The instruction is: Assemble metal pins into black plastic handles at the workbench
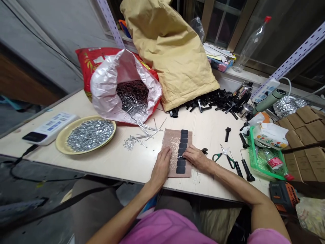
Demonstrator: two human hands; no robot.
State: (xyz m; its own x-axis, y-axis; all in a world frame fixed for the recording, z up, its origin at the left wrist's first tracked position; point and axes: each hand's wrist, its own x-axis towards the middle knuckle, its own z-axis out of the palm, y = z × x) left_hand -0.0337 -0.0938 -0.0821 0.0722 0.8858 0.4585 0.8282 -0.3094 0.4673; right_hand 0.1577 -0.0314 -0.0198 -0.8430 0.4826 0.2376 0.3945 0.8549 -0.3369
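- The left hand point(160, 166) lay on the left edge of the brown board point(169, 137) with its fingers pressed together; I could not tell if it held something.
- The right hand point(196, 157) pinched a thin metal pin point(179, 156) just above the row of black plastic pieces point(181, 170), on the board's right part.
- Left of the board stood a yellow plate point(59, 142) of small silver parts, and behind that plate a white sack point(106, 101) of nails.
- Right of the board lay green-handled scissors point(216, 157).
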